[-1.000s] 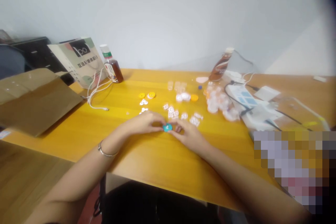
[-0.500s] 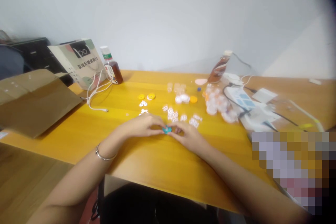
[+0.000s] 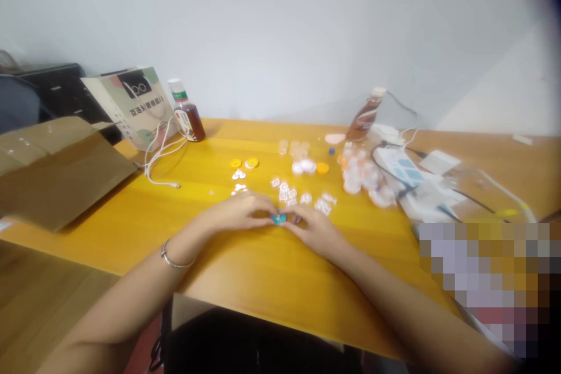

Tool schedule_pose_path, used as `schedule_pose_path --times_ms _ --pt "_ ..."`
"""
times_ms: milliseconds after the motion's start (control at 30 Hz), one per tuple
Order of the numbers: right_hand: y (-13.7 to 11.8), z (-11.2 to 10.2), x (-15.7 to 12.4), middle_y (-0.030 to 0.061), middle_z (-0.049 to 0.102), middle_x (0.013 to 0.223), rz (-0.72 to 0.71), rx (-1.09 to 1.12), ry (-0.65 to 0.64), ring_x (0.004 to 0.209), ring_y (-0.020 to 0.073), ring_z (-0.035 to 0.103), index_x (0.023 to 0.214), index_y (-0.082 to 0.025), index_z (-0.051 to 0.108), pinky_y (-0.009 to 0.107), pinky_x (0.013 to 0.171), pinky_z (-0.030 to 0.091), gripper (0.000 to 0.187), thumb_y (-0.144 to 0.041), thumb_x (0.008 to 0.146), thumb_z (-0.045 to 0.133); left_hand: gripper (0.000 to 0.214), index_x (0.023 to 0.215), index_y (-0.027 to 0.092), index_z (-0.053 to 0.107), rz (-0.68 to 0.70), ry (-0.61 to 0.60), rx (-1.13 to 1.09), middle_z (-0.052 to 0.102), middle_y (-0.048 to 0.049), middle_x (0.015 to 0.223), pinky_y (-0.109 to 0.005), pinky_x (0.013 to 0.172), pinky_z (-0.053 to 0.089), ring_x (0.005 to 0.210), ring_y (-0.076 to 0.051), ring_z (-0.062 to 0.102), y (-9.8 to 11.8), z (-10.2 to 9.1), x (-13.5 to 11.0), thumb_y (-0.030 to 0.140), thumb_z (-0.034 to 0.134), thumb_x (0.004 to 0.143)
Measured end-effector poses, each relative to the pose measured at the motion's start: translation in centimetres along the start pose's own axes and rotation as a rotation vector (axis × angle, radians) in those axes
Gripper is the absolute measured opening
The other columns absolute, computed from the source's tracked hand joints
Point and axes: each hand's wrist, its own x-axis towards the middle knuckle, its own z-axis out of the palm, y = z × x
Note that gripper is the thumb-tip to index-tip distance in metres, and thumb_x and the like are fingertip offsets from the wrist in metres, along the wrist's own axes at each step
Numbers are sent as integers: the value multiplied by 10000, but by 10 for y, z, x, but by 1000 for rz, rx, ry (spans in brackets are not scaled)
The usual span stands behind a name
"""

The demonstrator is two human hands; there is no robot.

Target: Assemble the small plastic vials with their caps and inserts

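Observation:
A small teal round piece [image 3: 277,219] lies low over the yellow table [image 3: 245,263], pinched between both hands. My left hand [image 3: 239,212], with a bangle on its wrist, closes its fingertips on the piece's left side. My right hand [image 3: 313,227] closes on its right side. Just beyond the hands lie several small white printed pieces [image 3: 291,193]. Farther back are two yellow rings [image 3: 244,162], white caps [image 3: 304,167], an orange cap [image 3: 322,168] and small clear cups [image 3: 294,146].
A heap of clear plastic pieces [image 3: 363,178] lies right of centre. Two brown drink bottles [image 3: 187,117] [image 3: 363,118] stand at the back. A paper bag [image 3: 135,106] with a white cable [image 3: 160,155] and a cardboard box [image 3: 52,166] are at the left. A power strip [image 3: 401,165] and cables lie at the right.
Both hands stay on the teal piece, with only slight finger motion. The camera view has shifted a little, so the table's objects sit slightly lower and more to the left.

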Motion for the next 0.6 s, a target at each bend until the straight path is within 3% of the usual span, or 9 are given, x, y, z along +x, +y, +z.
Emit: schedule_pose_path --times_ms 300,600 --pt "5 2 0 15 654 776 20 -13 -3 639 125 563 924 -218 630 255 626 469 160 -235 779 564 225 1036 168 601 70 131 1 643 -88 976 -288 804 464 883 -141 590 -14 17 -10 228 471 863" --pt "5 3 0 20 675 816 -29 4 7 639 124 564 926 -223 643 257 631 475 166 -221 779 566 237 1055 179 608 69 160 -36 633 -89 1026 -296 825 478 911 -142 592 -16 19 -13 204 479 857"
